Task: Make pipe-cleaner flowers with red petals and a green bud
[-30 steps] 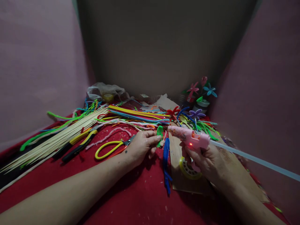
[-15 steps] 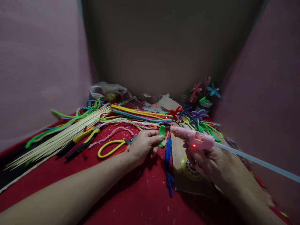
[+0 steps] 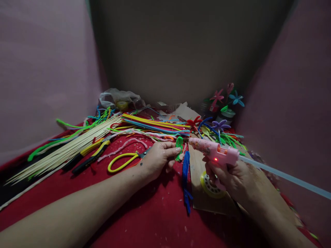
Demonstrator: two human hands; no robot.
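Red cloth [image 3: 144,220] over the desk, flecked with pale scraps, both forearms lying across it from the near edge. Pink walls left and right, a dark brown panel straight ahead.

Right hand [image 3: 230,179] clenched round the handle of a pink glue gun [image 3: 216,152], red lamp lit, nozzle pointing left, a clear glue stick [image 3: 284,177] trailing out the back toward the right. Under that hand a brown board [image 3: 198,193] with a yellow tape roll [image 3: 210,186] on it. Just left of the board, a blue pipe cleaner [image 3: 185,179] lying on the cloth.

Left hand [image 3: 156,160] pinching a small green pipe cleaner loop [image 3: 178,144] between thumb and fingertips, held upright just beside the gun's nozzle; touching or not, cannot tell.

Left of that hand, yellow-handled scissors [image 3: 124,162], then black-and-yellow pliers [image 3: 90,158], then a long sheaf of pale wooden skewers [image 3: 62,155] fanning toward the near left.

Farther back, a bundle of coloured pipe cleaners [image 3: 155,125] lying straight, loose green ones [image 3: 230,141] to the right. At the back, a crumpled clear bag [image 3: 119,98] and a pot of pipe-cleaner flowers [image 3: 226,101].
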